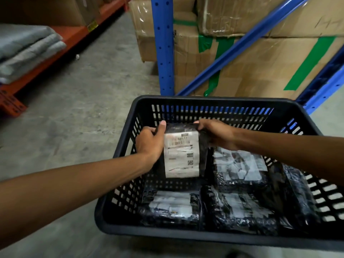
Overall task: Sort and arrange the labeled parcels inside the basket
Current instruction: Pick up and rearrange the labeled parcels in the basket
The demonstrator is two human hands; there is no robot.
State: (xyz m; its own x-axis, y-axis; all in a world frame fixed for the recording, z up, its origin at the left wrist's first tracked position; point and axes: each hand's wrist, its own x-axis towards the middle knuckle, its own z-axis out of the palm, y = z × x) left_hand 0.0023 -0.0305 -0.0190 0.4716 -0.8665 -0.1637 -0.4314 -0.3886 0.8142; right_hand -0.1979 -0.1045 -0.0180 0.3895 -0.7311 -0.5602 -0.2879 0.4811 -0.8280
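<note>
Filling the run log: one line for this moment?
both hands hold labeled parcel | above basket | other parcels lie inside

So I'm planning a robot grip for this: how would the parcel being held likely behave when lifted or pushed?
The held parcel probably flexes: its black wrap looks crinkled. Both hands, left and right, hold its top edges and it hangs fairly flat, so likely light. The glossy film may be slippery. It wouldn't roll.

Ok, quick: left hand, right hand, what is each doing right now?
Left hand: closed on the labeled parcel, gripping its left edge.
Right hand: closed on the same parcel's top right corner.
</note>
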